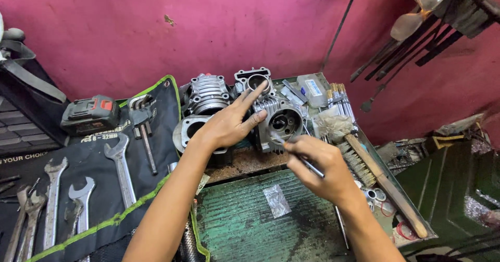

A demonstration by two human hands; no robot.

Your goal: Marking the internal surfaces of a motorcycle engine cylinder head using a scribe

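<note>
My left hand [226, 124] lies flat with its fingers spread, gripping nothing, steadying a finned metal cylinder block [278, 117] that sits near the back edge of the desk [245, 225]. My right hand [317, 168] is closed around a thin metal tool [304, 160], its tip pointing at the block's round bore. More finned engine parts [208, 95] stand just behind my left hand. A wooden-handled wire brush [375, 176] lies along the right edge. At the left edge a dark tool roll [151, 137] carries open-ended spanners [121, 168], and a cordless tool battery [91, 113] sits at its back corner.
</note>
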